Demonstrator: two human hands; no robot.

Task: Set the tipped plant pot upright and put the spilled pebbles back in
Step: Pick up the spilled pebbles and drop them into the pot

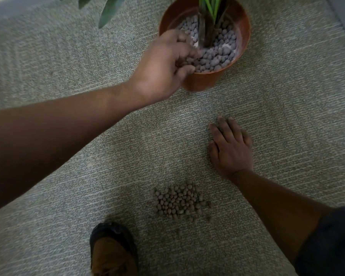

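The plant pot (pixel 204 80) is seen standing upright on the grey carpet (pixel 68 62), terracotta in colour, with green leaves (pixel 209 8) rising from its middle and a bed of grey pebbles (pixel 219 54) filling it around the stem. The left hand (pixel 163 70) is held over the pot's near left rim, its fingers (pixel 184 56) curled inward around a small clutch of pebbles; the view here is blurred, so how many are held cannot be told. The right hand (pixel 230 148) is laid flat on the carpet, well apart from the pot, fingers straight and together, nothing gripped. A loose pile of spilled pebbles (pixel 179 201) is spread on the carpet just below and to the left of that hand, not touched by it, with a few strays scattered toward the lower edge. A brown shoe (pixel 113 253) with a dark collar is planted near the bottom of the view, beside the pile. A dark sleeve (pixel 335 244) is visible on the right arm at the lower right corner.
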